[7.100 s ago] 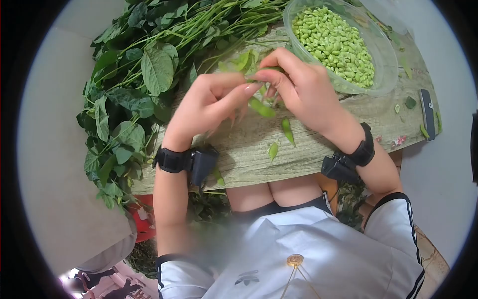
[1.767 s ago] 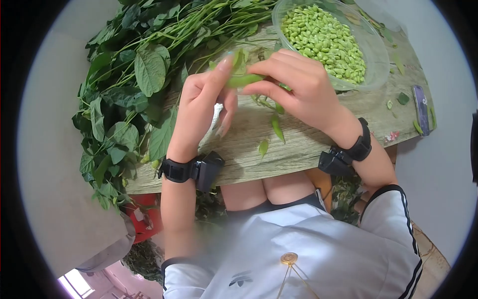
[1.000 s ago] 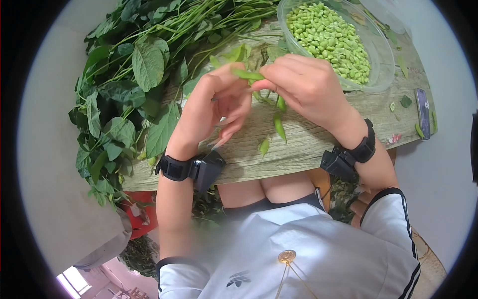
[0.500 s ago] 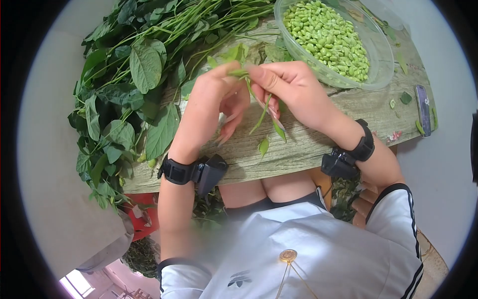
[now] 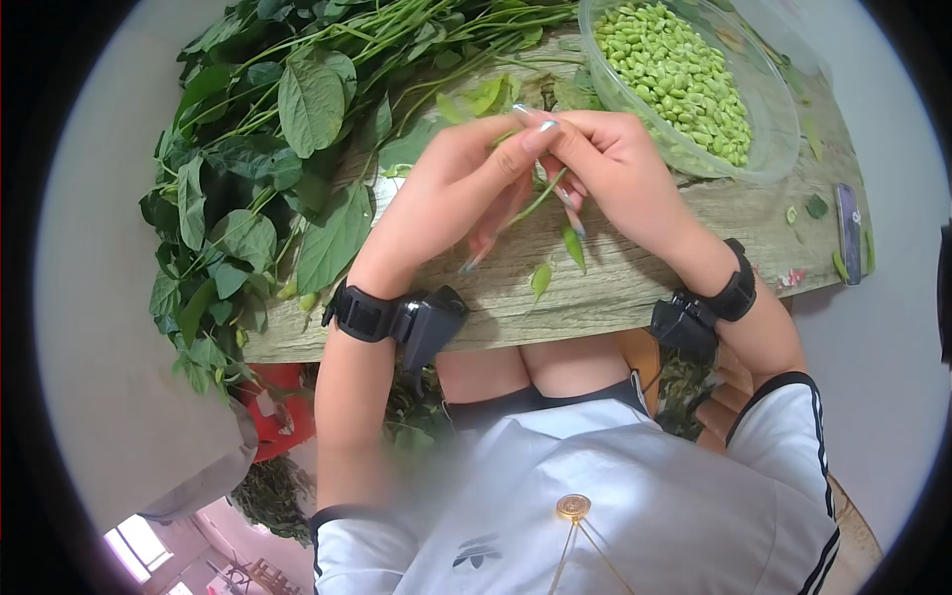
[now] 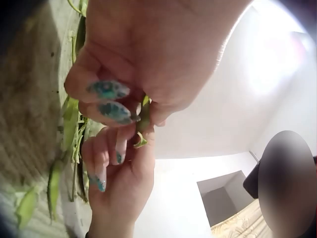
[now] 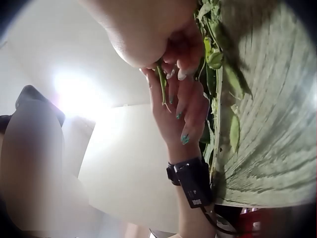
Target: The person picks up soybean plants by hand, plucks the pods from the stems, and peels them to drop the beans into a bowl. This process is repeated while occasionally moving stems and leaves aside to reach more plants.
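In the head view my left hand [image 5: 441, 193] and right hand [image 5: 625, 183] meet fingertip to fingertip over the table [image 5: 416, 317]. Between them they pinch a green soybean pod [image 6: 144, 115], which shows in the left wrist view with my left thumb and fingers on either side of it. My hands hide most of the pod in the head view. A thin green stem [image 5: 540, 198] slants down under my right fingers. Below the hands lie one green pod [image 5: 574, 246] and another small pod [image 5: 540, 281].
A clear plastic bowl [image 5: 776, 139] of shelled green soybeans [image 5: 674, 84] stands at the back right. Leafy soybean plants [image 5: 248, 159] heap along the left and back. A flat purple-and-black object [image 5: 849, 220] lies by the right edge. Emptied pods [image 5: 481, 97] lie behind my hands.
Earlier, a pod stuck out plainly from my right fingers while my left fingers were spread. Both hands have now drawn together around the pod, and the hanging stem has swung.
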